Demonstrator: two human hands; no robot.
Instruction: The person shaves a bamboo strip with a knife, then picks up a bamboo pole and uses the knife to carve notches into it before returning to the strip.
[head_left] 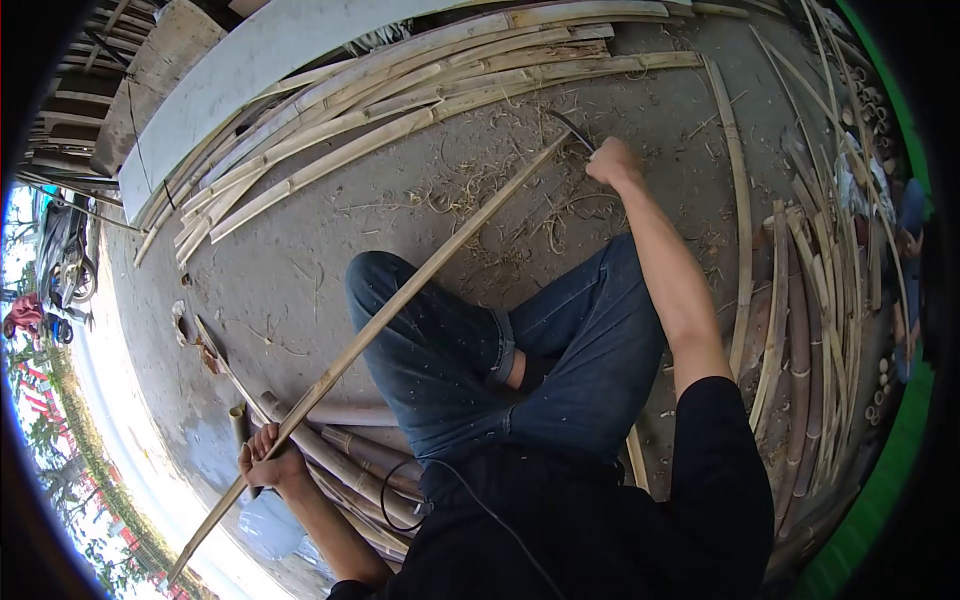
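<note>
A long split bamboo strip (400,300) runs diagonally across my lap, from the lower left up to the far middle. My left hand (272,462) is closed around its lower part, with the end sticking out past the fist. At the far end, my right hand (614,163) grips a sickle-like curved knife (574,129) by its handle. Its dark blade overlaps the strip's tip in this view. Thin curled shavings (500,205) lie on the ground below that end.
Long split bamboo pieces (400,95) lie in a pile ahead, beside a pale board (215,110). More strips (825,290) and bamboo poles (797,370) lie on the right. Several bamboo poles (350,455) rest by my left side. A motorcycle (75,265) stands at far left.
</note>
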